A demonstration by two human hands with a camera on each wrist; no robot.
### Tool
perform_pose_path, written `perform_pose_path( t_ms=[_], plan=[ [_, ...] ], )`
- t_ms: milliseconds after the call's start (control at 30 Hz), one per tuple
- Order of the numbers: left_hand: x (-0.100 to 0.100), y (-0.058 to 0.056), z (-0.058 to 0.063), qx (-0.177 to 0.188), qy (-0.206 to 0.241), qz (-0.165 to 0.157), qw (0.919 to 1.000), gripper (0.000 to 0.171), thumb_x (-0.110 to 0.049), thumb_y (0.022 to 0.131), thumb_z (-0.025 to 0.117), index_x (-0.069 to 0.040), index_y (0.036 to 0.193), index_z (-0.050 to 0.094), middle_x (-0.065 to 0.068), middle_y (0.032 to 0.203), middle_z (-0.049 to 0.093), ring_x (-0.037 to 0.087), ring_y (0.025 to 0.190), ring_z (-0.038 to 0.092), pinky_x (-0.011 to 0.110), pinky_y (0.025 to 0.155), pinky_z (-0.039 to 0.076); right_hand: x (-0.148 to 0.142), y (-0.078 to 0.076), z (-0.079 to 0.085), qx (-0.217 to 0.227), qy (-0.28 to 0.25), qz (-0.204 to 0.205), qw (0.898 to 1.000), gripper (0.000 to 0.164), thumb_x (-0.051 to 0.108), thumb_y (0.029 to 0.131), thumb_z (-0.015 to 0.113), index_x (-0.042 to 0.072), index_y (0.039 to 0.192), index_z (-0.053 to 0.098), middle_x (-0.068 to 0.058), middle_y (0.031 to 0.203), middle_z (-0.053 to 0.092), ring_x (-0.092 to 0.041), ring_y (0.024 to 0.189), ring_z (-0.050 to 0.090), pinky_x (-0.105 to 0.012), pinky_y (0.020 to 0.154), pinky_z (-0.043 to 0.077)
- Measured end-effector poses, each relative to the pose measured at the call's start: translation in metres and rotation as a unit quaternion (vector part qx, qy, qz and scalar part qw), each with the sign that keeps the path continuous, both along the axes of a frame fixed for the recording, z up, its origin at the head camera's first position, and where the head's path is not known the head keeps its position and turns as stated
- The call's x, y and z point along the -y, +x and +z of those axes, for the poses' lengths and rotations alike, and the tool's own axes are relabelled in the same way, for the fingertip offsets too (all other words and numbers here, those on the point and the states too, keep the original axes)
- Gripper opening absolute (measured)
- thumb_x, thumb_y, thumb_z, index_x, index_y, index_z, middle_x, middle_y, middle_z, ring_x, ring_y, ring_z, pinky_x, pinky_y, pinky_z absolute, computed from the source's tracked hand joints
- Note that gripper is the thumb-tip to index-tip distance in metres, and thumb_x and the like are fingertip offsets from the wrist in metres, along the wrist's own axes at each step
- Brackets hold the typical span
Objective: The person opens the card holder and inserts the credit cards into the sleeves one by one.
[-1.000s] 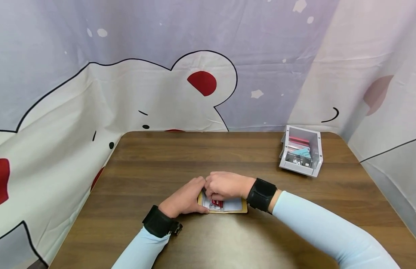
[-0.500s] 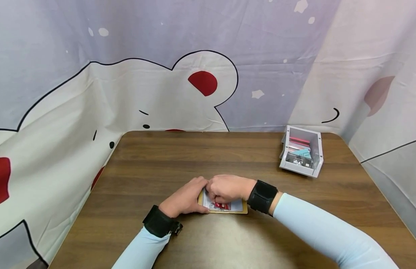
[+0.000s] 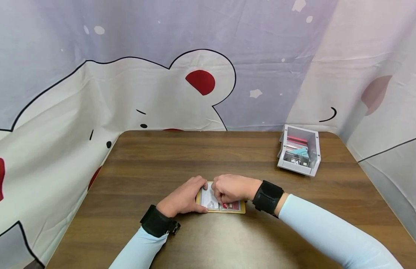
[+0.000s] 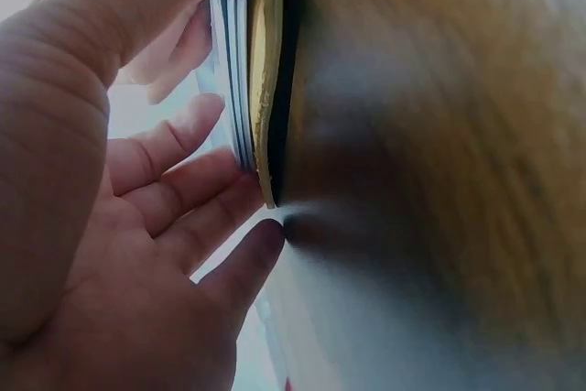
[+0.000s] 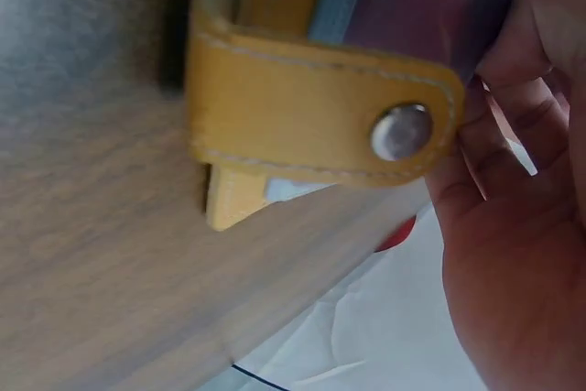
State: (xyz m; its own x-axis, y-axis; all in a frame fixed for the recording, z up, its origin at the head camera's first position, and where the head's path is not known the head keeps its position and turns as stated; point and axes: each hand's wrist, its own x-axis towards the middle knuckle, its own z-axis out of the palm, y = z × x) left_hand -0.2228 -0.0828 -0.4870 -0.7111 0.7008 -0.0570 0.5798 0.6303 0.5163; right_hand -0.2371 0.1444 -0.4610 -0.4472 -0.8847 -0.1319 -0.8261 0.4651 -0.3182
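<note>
A yellow card holder (image 3: 243, 207) lies opened on the table, with clear sleeves inside. My left hand (image 3: 185, 198) holds its left end, thumb at the near corner and fingers at the far one. In the left wrist view, stacked sleeves (image 4: 240, 70) show beside the yellow cover (image 4: 266, 89). My right hand (image 3: 236, 187) bends over the pages, fingers curled, and appears to pinch the left end of a red card (image 3: 232, 206). That card lies at the right-hand sleeve; its pinched end is hidden. A snap strap (image 5: 293, 107) stands up at the holder's right end.
A grey bin (image 3: 298, 170) with several cards (image 3: 298, 151) in it stands at the back right of the wooden table (image 3: 181, 157). A printed curtain (image 3: 154, 97) hangs behind the table's far edge.
My right hand has shifted right over the card holder, and the red card has moved right with it. More of the white left page shows. My left hand stays put.
</note>
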Motion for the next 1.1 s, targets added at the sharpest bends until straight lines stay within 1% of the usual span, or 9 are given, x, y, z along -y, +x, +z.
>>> perform_pose_path(
  t_ms=[167,300,500,567,633,733,833,1000,1100],
  plan=[
    [0.003,0.001,0.002,-0.006,-0.006,0.004,1.0000,0.064,-0.043,0.075,0.091,-0.013,0.116,0.053,-0.001,0.112,0.053,0.016,0.103,0.048,0.032,0.090,0.047,-0.001,0.000,0.000,-0.007,-0.028,-0.005,1.000,0.026,0.003,0.081,0.073,0.024,0.067,0.070,0.015,0.076,0.059,-0.001,0.081,0.049,-0.015,0.074,0.043],
    [0.004,0.001,0.002,-0.006,-0.008,0.003,0.9999,0.064,-0.044,0.076,0.091,-0.012,0.117,0.053,-0.001,0.113,0.053,0.016,0.104,0.048,0.032,0.090,0.047,-0.006,0.001,-0.004,-0.010,-0.073,-0.009,0.997,0.025,0.000,0.078,0.072,0.022,0.068,0.072,0.016,0.075,0.062,-0.003,0.083,0.051,-0.017,0.079,0.045],
    [0.007,0.001,0.003,-0.004,-0.008,0.003,1.0000,0.064,-0.042,0.075,0.092,-0.011,0.116,0.053,-0.001,0.114,0.054,0.016,0.106,0.048,0.033,0.091,0.048,-0.017,0.000,-0.005,0.006,-0.154,-0.015,0.988,0.019,0.000,0.083,0.068,0.017,0.079,0.077,0.011,0.089,0.075,-0.015,0.104,0.066,-0.027,0.096,0.052],
    [0.008,0.001,0.004,-0.001,-0.011,0.005,0.9999,0.064,-0.041,0.075,0.092,-0.012,0.117,0.053,-0.001,0.114,0.054,0.016,0.106,0.048,0.034,0.092,0.048,-0.024,0.000,-0.003,0.011,-0.170,-0.030,0.985,0.017,0.003,0.085,0.067,0.016,0.086,0.079,0.009,0.096,0.077,-0.018,0.110,0.068,-0.031,0.099,0.053],
    [0.008,0.002,0.004,0.003,-0.014,0.007,0.9999,0.064,-0.041,0.075,0.092,-0.012,0.117,0.053,-0.001,0.115,0.054,0.016,0.106,0.048,0.034,0.092,0.049,-0.033,-0.001,0.000,0.001,-0.174,-0.056,0.983,0.016,0.005,0.087,0.067,0.015,0.092,0.079,0.007,0.100,0.078,-0.017,0.109,0.069,-0.033,0.099,0.053],
    [0.006,0.002,0.004,0.008,-0.022,0.010,0.9997,0.065,-0.041,0.075,0.091,-0.013,0.118,0.052,-0.001,0.116,0.053,0.016,0.107,0.048,0.033,0.092,0.049,-0.054,-0.003,0.008,-0.050,-0.159,-0.116,0.979,0.016,0.009,0.087,0.069,0.013,0.099,0.079,0.004,0.100,0.077,-0.015,0.102,0.069,-0.035,0.094,0.056],
    [0.004,0.004,0.004,0.007,-0.029,0.011,0.9995,0.064,-0.041,0.076,0.091,-0.013,0.119,0.052,-0.001,0.118,0.054,0.016,0.108,0.048,0.033,0.092,0.050,-0.083,-0.006,0.020,-0.093,-0.153,-0.198,0.964,0.017,0.009,0.086,0.073,0.009,0.102,0.078,-0.001,0.099,0.077,-0.015,0.094,0.070,-0.036,0.087,0.058],
    [-0.001,0.006,0.004,0.005,-0.025,0.007,0.9997,0.064,-0.040,0.077,0.090,-0.013,0.119,0.052,0.000,0.120,0.053,0.016,0.108,0.048,0.032,0.092,0.050,-0.146,-0.010,0.047,-0.100,-0.148,-0.336,0.925,0.019,0.000,0.085,0.072,0.003,0.104,0.074,-0.009,0.094,0.076,-0.021,0.086,0.071,-0.042,0.080,0.058],
    [-0.003,0.006,0.004,0.004,-0.024,0.007,0.9997,0.064,-0.040,0.077,0.090,-0.012,0.120,0.052,0.001,0.120,0.053,0.016,0.107,0.048,0.032,0.092,0.050,-0.182,-0.016,0.056,-0.140,-0.109,-0.386,0.905,0.017,-0.003,0.084,0.067,0.002,0.099,0.074,-0.009,0.088,0.075,-0.024,0.081,0.070,-0.044,0.076,0.056]
  ],
)
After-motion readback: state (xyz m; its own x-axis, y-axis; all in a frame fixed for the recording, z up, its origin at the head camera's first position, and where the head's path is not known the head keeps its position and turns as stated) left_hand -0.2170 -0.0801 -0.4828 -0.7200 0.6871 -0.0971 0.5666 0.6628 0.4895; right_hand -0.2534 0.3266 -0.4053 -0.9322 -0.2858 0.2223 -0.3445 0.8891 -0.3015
